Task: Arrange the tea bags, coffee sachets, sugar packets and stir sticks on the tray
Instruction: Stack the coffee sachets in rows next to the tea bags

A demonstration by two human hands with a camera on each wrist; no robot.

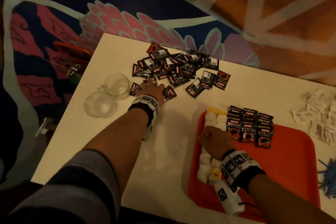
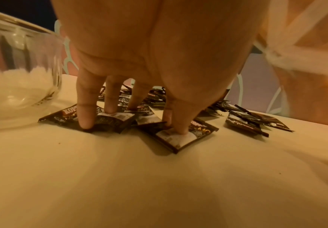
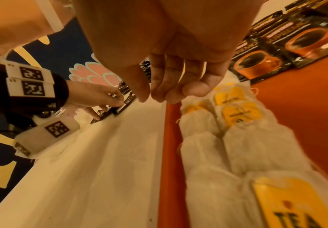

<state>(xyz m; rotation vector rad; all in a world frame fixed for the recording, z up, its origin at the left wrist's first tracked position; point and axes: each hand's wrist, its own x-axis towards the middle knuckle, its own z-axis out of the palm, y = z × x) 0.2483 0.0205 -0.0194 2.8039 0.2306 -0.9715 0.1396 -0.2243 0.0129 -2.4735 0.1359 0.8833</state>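
A loose pile of black coffee sachets (image 1: 174, 67) lies at the far side of the white table. My left hand (image 1: 151, 87) is at the pile's near edge. Its straight, spread fingers (image 2: 85, 117) press down on a few sachets (image 2: 180, 138). The orange tray (image 1: 291, 160) sits at the near right. It holds two columns of white tea bags (image 1: 215, 120) with yellow tags and rows of coffee sachets (image 1: 250, 127). My right hand (image 1: 212, 136) hovers over the tea bags (image 3: 204, 154) by the tray's left rim. Its fingers (image 3: 159, 86) are loosely curled with nothing visible in them.
Two clear glass mugs (image 1: 109, 94) stand left of the pile, close to my left hand. White sugar packets (image 1: 320, 116) lie beyond the tray on the right, and blue stir sticks (image 1: 328, 178) lie at the right edge. The table's left edge borders a patterned rug.
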